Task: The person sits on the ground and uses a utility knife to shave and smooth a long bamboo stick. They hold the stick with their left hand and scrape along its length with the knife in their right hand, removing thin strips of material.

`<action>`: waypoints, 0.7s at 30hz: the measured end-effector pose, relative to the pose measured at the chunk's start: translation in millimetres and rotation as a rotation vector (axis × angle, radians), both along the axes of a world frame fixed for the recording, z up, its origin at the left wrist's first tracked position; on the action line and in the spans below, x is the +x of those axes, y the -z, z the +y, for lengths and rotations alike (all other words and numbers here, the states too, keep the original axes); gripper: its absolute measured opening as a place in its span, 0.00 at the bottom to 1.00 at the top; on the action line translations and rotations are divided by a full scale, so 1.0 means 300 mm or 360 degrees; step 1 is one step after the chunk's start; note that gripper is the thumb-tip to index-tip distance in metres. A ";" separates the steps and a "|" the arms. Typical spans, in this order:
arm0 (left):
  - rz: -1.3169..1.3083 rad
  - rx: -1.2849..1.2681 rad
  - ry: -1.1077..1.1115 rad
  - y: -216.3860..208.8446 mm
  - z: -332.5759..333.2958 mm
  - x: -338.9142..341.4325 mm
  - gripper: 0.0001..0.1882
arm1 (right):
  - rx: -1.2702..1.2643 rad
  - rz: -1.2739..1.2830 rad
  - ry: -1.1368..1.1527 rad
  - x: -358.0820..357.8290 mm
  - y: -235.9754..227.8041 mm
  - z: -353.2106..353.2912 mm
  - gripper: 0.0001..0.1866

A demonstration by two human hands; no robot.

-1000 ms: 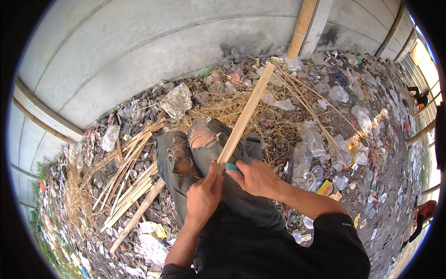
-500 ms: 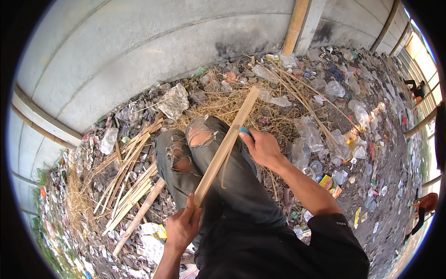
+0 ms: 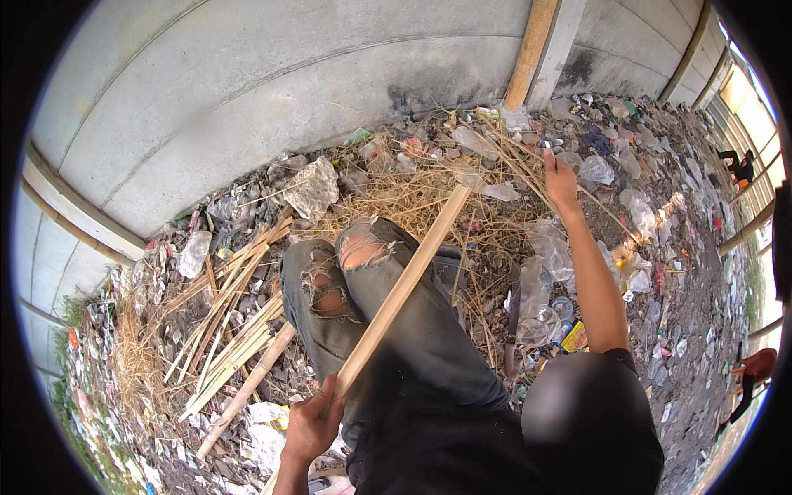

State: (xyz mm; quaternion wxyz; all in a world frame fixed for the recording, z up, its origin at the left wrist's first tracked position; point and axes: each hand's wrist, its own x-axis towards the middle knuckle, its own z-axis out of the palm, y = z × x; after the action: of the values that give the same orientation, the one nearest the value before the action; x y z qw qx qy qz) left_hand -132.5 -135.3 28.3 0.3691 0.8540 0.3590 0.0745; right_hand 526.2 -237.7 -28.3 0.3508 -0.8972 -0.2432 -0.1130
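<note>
My left hand (image 3: 312,422) grips the lower end of a flat, pale bamboo slat (image 3: 404,290). The slat slants up and to the right across my thighs, its far end above the straw. Away from it, my right hand (image 3: 561,183) is raised at the upper right over the littered ground, its fingers closed. A small pale tip shows above the thumb; the rest of whatever it holds is hidden. Left of my knees, several split bamboo strips (image 3: 235,351) lie in a loose pile beside a rounder bamboo pole (image 3: 247,394).
Straw and shavings (image 3: 388,194) cover the ground beyond my knees. A pale rock (image 3: 312,188) sits near the grey wall (image 3: 272,91). Plastic scraps (image 3: 540,305) and long thin sticks (image 3: 524,169) lie to the right. Against the wall stands a bamboo post (image 3: 530,58).
My right hand has left the slat and swung up and right, arm outstretched. The slat's far end sits slightly lower and further right; my left hand still holds it, a little lower.
</note>
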 end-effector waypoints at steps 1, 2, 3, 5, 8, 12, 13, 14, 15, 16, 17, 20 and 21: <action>-0.0067 -0.0087 -0.0012 0.011 0.012 0.029 0.26 | 0.0093 0.0077 -0.0121 -0.073 -0.046 0.043 0.34; -0.0134 -0.0176 -0.0014 0.039 0.031 0.057 0.26 | 0.0184 0.0154 -0.0233 -0.163 -0.100 0.077 0.34; -0.0204 -0.0265 -0.0009 0.045 0.047 0.089 0.26 | 0.0277 0.0226 -0.0335 -0.241 -0.148 0.094 0.33; -0.0161 -0.0316 0.0017 0.014 0.060 0.161 0.25 | 0.0225 0.0384 -0.0491 -0.374 -0.181 0.101 0.32; -0.0055 -0.0271 0.0060 -0.002 0.074 0.265 0.20 | 0.0016 0.0432 -0.0875 -0.630 -0.201 0.092 0.31; -0.0113 -0.0117 0.0070 -0.028 0.076 0.389 0.16 | -0.0188 0.0371 -0.1270 -0.933 -0.170 0.052 0.28; -0.0098 -0.0078 0.0081 -0.033 0.077 0.411 0.16 | -0.0238 0.0358 -0.1312 -0.977 -0.142 0.045 0.28; -0.0080 -0.0044 0.0096 -0.029 0.078 0.428 0.16 | -0.0289 0.0386 -0.1355 -1.011 -0.140 0.037 0.28; -0.0065 -0.0020 0.0091 -0.019 0.079 0.445 0.16 | -0.0341 0.0414 -0.1398 -1.041 -0.149 0.030 0.28; -0.0048 0.0005 0.0086 -0.003 0.081 0.463 0.16 | -0.0391 0.0443 -0.1441 -1.067 -0.156 0.023 0.29; -0.0033 0.0032 0.0078 0.016 0.083 0.473 0.15 | -0.0407 0.0402 -0.1452 -1.099 -0.156 0.018 0.29; -0.0087 0.0297 0.0141 0.070 0.074 0.488 0.14 | -0.0437 0.0312 -0.1471 -1.145 -0.145 0.013 0.29; -0.0086 0.0343 0.0137 0.073 0.072 0.486 0.14 | -0.0439 0.0301 -0.1467 -1.146 -0.143 0.018 0.28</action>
State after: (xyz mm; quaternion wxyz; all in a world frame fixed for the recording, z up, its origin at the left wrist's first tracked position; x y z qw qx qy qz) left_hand 13.4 -113.8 6.4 0.2877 0.9010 0.3019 0.1198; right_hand 182.3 -232.2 14.8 0.2628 -0.7406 -0.5947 0.1694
